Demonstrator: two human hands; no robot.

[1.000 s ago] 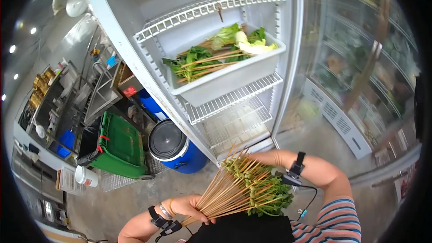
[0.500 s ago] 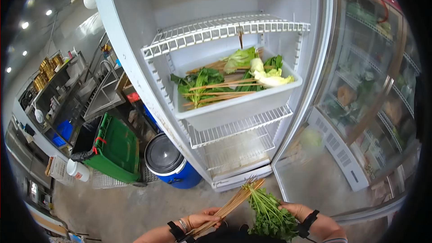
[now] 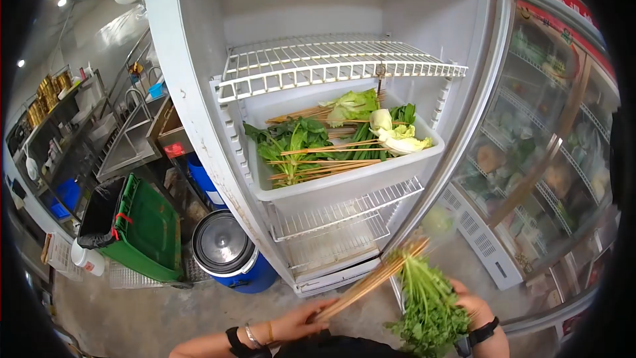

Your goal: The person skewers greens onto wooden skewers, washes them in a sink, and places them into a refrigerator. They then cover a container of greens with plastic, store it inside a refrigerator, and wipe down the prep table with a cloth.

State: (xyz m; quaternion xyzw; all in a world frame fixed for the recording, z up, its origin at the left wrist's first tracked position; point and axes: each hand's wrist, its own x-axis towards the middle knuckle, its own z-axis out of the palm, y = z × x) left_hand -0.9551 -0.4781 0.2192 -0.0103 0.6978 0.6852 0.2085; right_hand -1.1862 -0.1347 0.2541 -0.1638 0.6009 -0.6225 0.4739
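Observation:
My left hand (image 3: 299, 322) is closed around the lower part of a bundle of wooden skewers (image 3: 371, 283), which slants up to the right. At its far end the bundle meets the stems of a bunch of leafy greens (image 3: 429, 305) that looks like cilantro; whether the stems are threaded on the sticks I cannot tell. My right hand (image 3: 470, 303) grips the greens from the right side, its fingers partly hidden by leaves. Ahead, a white tub (image 3: 344, 182) in the fridge holds skewered leafy vegetables (image 3: 298, 139) and pale lettuce (image 3: 404, 139).
The upright fridge (image 3: 189, 86) stands open, with a wire shelf (image 3: 344, 78) above the tub and another wire shelf (image 3: 351, 209) below. To the left are a blue barrel (image 3: 248, 278) with a black lid and a green bin (image 3: 149, 232). A glass-door cooler (image 3: 530, 126) stands right.
Both hands have risen a little and moved apart, the left hand to the left and the right hand to the right, with skewers and greens still held. My view has shifted slightly.

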